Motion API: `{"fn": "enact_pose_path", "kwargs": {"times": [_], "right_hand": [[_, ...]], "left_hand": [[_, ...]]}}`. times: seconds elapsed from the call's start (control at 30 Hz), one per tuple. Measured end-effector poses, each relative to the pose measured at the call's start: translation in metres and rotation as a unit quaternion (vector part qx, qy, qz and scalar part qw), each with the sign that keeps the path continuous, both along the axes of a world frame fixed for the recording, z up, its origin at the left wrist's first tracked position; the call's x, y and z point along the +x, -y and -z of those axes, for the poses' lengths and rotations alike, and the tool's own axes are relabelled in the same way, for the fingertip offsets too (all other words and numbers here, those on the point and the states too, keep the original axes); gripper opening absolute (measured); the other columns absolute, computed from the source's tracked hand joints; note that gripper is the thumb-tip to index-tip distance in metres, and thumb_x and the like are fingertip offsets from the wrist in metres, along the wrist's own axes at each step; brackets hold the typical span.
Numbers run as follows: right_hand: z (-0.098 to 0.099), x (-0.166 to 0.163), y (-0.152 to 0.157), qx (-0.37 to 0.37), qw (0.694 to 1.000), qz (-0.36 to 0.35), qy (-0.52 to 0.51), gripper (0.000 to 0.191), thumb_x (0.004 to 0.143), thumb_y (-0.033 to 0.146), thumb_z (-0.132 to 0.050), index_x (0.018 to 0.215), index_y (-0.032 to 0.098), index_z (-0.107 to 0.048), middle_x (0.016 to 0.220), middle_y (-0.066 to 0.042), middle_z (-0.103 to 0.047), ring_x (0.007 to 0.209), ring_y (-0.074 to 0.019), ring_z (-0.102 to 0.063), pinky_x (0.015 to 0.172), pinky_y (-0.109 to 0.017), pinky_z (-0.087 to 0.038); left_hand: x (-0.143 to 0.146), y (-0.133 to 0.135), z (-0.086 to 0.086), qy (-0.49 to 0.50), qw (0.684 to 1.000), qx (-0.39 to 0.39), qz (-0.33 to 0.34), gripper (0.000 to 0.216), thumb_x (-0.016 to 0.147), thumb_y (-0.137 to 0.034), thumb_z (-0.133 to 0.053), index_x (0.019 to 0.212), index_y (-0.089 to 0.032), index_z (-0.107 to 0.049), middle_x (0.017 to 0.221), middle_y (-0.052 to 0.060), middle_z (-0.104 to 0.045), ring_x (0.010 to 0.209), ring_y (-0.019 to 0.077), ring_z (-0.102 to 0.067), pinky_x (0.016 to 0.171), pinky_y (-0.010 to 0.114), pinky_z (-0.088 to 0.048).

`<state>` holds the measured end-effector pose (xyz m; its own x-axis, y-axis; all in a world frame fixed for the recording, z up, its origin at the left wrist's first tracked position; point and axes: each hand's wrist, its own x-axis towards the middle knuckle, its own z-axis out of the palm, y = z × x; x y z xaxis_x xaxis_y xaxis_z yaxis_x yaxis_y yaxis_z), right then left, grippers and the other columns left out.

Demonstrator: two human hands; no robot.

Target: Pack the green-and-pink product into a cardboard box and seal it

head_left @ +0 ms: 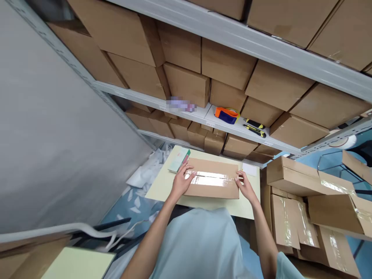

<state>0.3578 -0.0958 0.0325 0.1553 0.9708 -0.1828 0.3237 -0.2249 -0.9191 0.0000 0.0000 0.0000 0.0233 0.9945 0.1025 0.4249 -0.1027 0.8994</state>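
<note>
A flat cardboard box point(213, 170) lies on a pale yellow table point(162, 186), with a strip of clear tape point(210, 179) along its top seam. My left hand point(183, 180) rests on the box's left end, fingers lying flat on the tape. My right hand point(245, 185) touches the box's right end, fingers bent against the edge. Neither hand holds anything apart from the box. A small green and white packet point(179, 160) lies just beyond the left hand.
Metal shelves packed with cardboard boxes point(186, 83) rise behind the table. An orange and blue tape dispenser point(226, 114) and two yellow-black cutters point(255, 128) lie on a shelf. Taped boxes point(308, 201) are stacked at the right. White packing scraps point(145, 174) litter the floor at left.
</note>
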Motion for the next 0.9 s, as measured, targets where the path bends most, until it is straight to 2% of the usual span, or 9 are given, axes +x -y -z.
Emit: {"fn": "enact_pose_path", "kwargs": {"times": [0.1,0.2,0.3,0.37,0.47,0.6,0.7,0.77,0.9], "right_hand": [[-0.008,0.001,-0.005,-0.022,0.999,-0.019,0.016,0.055,0.098,0.069,-0.060,0.132,0.026,-0.054,0.130,-0.012,-0.064,0.102,-0.0242,-0.074,0.087,-0.038,-0.062],[-0.027,0.001,-0.009,-0.052,0.990,-0.048,0.118,0.041,0.103,0.056,-0.057,0.134,0.029,-0.057,0.136,-0.010,-0.064,0.102,-0.0237,-0.075,0.095,-0.041,-0.060],[-0.055,0.000,-0.018,-0.072,0.958,-0.084,0.266,0.030,0.106,0.043,-0.059,0.132,0.028,-0.064,0.139,-0.011,-0.064,0.107,-0.0263,-0.075,0.101,-0.042,-0.057],[-0.076,-0.002,-0.034,-0.052,0.935,-0.106,0.335,0.025,0.106,0.038,-0.062,0.127,0.026,-0.068,0.134,-0.012,-0.067,0.112,-0.0286,-0.074,0.102,-0.042,-0.055],[-0.109,-0.007,-0.082,0.036,0.914,-0.112,0.387,0.024,0.108,0.039,-0.063,0.126,0.025,-0.072,0.129,-0.014,-0.071,0.122,-0.0323,-0.071,0.106,-0.041,-0.054],[-0.159,-0.020,-0.181,0.128,0.891,-0.093,0.426,0.034,0.108,0.034,-0.062,0.137,0.018,-0.071,0.136,-0.020,-0.073,0.130,-0.0365,-0.069,0.117,-0.047,-0.050],[-0.194,-0.036,-0.256,0.103,0.881,-0.092,0.453,0.042,0.106,0.028,-0.065,0.145,0.013,-0.068,0.147,-0.024,-0.070,0.141,-0.0363,-0.065,0.123,-0.047,-0.046],[-0.210,-0.048,-0.295,0.071,0.875,-0.098,0.468,0.044,0.104,0.025,-0.068,0.146,0.013,-0.068,0.151,-0.024,-0.070,0.143,-0.0347,-0.065,0.121,-0.045,-0.048],[-0.215,-0.069,-0.339,0.021,0.870,-0.098,0.483,0.035,0.093,0.019,-0.077,0.127,0.009,-0.076,0.134,-0.025,-0.079,0.127,-0.0350,-0.075,0.108,-0.041,-0.056]], "left_hand": [[-0.002,-0.002,-0.001,-0.030,0.999,0.016,-0.001,0.034,0.094,-0.054,-0.068,0.112,-0.026,-0.073,0.155,0.014,-0.068,0.152,0.0333,-0.061,0.129,0.052,-0.047],[-0.003,-0.005,-0.010,-0.098,0.994,0.048,0.017,0.030,0.095,-0.050,-0.067,0.112,-0.027,-0.074,0.159,0.014,-0.064,0.153,0.0355,-0.059,0.126,0.053,-0.050],[0.003,-0.013,-0.029,-0.163,0.982,0.088,0.039,0.024,0.095,-0.042,-0.065,0.111,-0.026,-0.074,0.168,0.015,-0.056,0.158,0.0390,-0.052,0.127,0.057,-0.048],[0.015,-0.024,-0.044,-0.178,0.976,0.112,0.056,0.023,0.097,-0.039,-0.061,0.111,-0.027,-0.075,0.167,0.014,-0.058,0.159,0.0403,-0.050,0.127,0.060,-0.046],[0.041,-0.054,-0.072,-0.154,0.972,0.160,0.076,0.025,0.100,-0.039,-0.057,0.115,-0.028,-0.075,0.158,0.012,-0.067,0.156,0.0398,-0.054,0.126,0.062,-0.047],[0.084,-0.106,-0.115,-0.088,0.968,0.224,0.072,0.024,0.099,-0.038,-0.060,0.115,-0.028,-0.075,0.147,0.013,-0.074,0.143,0.0382,-0.065,0.120,0.059,-0.053],[0.112,-0.143,-0.146,-0.037,0.966,0.248,0.059,0.024,0.097,-0.034,-0.061,0.115,-0.027,-0.074,0.134,0.012,-0.079,0.130,0.0355,-0.072,0.114,0.055,-0.058],[0.125,-0.163,-0.162,-0.006,0.969,0.244,0.048,0.024,0.094,-0.032,-0.062,0.115,-0.027,-0.074,0.126,0.012,-0.081,0.124,0.0339,-0.075,0.111,0.052,-0.060],[0.137,-0.186,-0.179,0.026,0.975,0.221,0.013,0.027,0.092,-0.030,-0.063,0.116,-0.025,-0.073,0.122,0.012,-0.082,0.117,0.0336,-0.078,0.107,0.050,-0.062]]}}
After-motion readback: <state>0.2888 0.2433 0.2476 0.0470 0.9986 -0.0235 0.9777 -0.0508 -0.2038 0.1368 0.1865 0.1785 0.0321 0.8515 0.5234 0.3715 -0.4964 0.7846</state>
